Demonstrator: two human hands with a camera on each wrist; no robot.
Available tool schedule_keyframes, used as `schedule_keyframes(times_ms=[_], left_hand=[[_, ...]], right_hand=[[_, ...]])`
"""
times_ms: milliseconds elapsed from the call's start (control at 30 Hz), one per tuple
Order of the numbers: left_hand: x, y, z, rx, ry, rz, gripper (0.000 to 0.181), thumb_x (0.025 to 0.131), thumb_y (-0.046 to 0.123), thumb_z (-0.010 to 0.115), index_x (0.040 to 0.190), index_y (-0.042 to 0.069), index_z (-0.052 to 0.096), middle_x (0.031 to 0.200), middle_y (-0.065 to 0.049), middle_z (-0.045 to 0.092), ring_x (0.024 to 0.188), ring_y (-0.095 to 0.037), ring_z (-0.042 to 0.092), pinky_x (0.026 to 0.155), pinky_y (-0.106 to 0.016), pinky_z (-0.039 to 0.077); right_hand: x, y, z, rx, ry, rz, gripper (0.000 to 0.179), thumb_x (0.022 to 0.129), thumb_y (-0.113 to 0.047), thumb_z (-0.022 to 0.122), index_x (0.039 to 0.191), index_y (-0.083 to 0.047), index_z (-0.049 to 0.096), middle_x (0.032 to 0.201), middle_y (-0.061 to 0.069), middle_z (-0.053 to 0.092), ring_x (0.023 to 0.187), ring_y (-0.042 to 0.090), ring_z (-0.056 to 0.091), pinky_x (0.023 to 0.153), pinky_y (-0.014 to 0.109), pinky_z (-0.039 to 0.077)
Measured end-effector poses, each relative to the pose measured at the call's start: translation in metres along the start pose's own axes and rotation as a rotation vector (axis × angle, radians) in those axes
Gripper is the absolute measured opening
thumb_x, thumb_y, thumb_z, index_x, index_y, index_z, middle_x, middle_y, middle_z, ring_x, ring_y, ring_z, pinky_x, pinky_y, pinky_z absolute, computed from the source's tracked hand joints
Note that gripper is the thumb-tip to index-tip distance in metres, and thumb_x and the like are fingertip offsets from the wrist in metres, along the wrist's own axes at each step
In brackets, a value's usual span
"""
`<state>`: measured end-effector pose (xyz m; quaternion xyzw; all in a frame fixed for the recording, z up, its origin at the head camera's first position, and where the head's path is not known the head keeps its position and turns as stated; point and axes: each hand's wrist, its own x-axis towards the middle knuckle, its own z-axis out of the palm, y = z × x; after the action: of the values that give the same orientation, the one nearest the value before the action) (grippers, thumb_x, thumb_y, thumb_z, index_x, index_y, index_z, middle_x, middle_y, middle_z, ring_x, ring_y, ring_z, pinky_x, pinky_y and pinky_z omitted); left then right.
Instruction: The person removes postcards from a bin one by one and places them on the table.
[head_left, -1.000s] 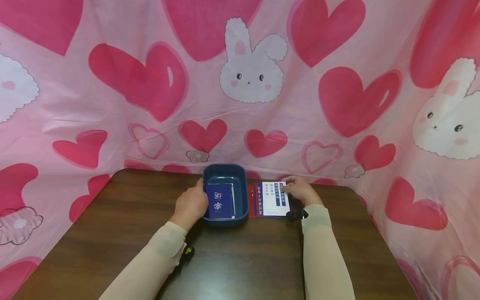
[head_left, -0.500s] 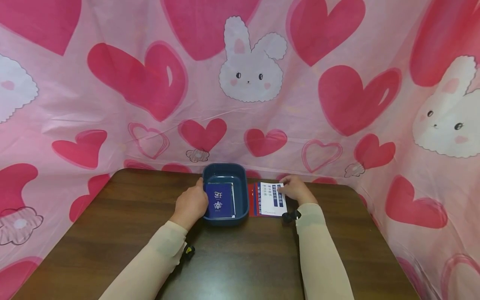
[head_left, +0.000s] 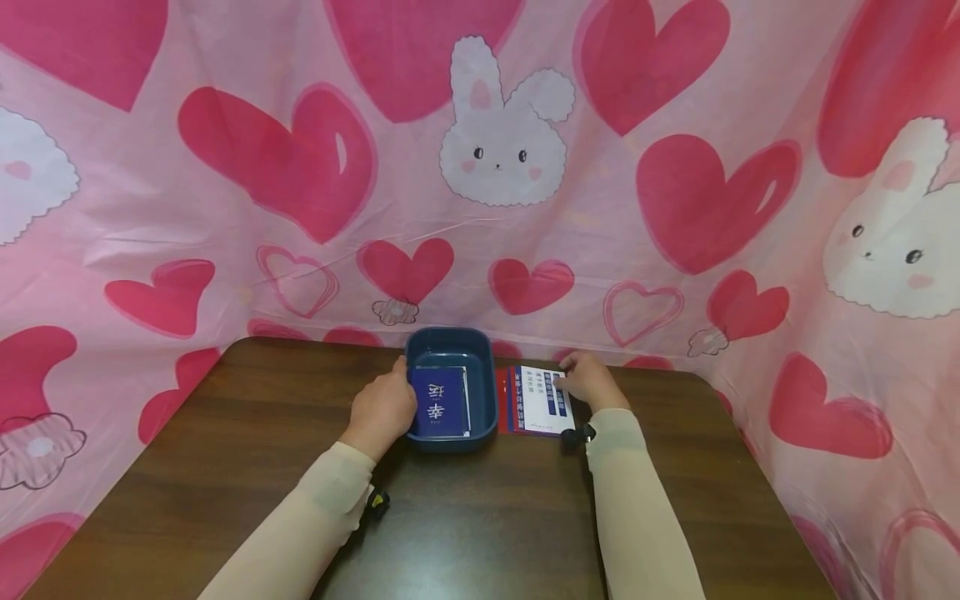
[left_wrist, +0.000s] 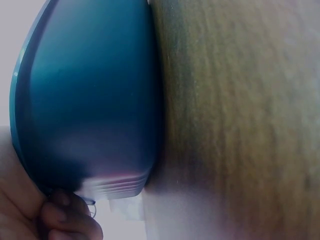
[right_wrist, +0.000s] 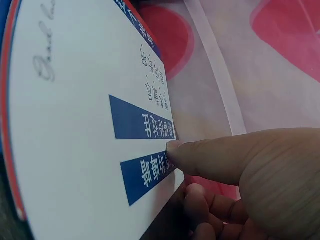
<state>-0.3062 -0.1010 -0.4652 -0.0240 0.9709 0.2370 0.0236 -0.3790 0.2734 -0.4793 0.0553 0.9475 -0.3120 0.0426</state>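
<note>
My left hand grips the left rim of a dark blue plastic bin, its fingers curled at the wall in the left wrist view. Inside the bin, a dark blue card with white characters lies over a pale-edged one. To the bin's right is a fanned pile of cards, with a red card showing at the left. On top lies a white card with blue printed bands. My right hand pinches that card's far right edge, thumb on top; the fingers are curled below, partly hidden.
Both stand near the far edge of a brown wooden table. Pink heart-and-rabbit fabric hangs close behind and along the sides. A dark strap-mounted device sits at the right wrist.
The right hand has shifted slightly left with the white card, which covers more of the cards beneath and now lies a little tilted. The left hand and the bin have stayed put.
</note>
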Motion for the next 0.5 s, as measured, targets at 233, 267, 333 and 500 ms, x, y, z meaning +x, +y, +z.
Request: schedule_keyframes(times_ms=[233,267,333,500], left_hand=[[-0.0007,-0.0027,0.0002,0.008,0.026,0.018,0.064,0.114,0.024,0.05,0.174,0.002,0.039,0.138,-0.029,0.076,0.105,-0.046,0.079,0.091,-0.068,0.067],[-0.0008,-0.0028,0.0,0.009,0.028,0.021,0.064,0.114,0.024,0.049,0.174,0.002,0.039,0.138,-0.029,0.077,0.107,-0.046,0.079,0.092,-0.068,0.066],[-0.0008,-0.0029,0.0001,0.007,0.03,0.021,0.064,0.114,0.024,0.049,0.174,0.001,0.039,0.139,-0.029,0.076,0.109,-0.047,0.079,0.093,-0.069,0.066],[-0.0009,-0.0005,0.0007,0.002,0.019,0.012,0.065,0.115,0.025,0.05,0.175,0.002,0.037,0.142,-0.028,0.075,0.111,-0.046,0.078,0.097,-0.069,0.065]], right_hand=[[-0.0024,0.0011,-0.0053,0.032,-0.027,-0.012,0.038,0.105,-0.018,0.078,0.137,0.0,0.073,0.127,0.024,0.072,0.114,0.039,0.064,0.113,0.062,0.055],[-0.0024,0.0014,-0.0063,0.039,-0.032,-0.01,0.038,0.105,-0.019,0.076,0.138,0.0,0.073,0.129,0.024,0.071,0.116,0.04,0.064,0.114,0.063,0.054],[-0.0018,0.0021,-0.0078,0.045,-0.037,-0.019,0.038,0.106,-0.022,0.075,0.137,0.0,0.073,0.132,0.025,0.071,0.119,0.041,0.064,0.114,0.064,0.054],[-0.0035,-0.0022,-0.0095,0.079,-0.042,-0.066,0.036,0.107,-0.03,0.074,0.134,-0.005,0.077,0.132,0.022,0.073,0.117,0.037,0.068,0.105,0.055,0.061]])
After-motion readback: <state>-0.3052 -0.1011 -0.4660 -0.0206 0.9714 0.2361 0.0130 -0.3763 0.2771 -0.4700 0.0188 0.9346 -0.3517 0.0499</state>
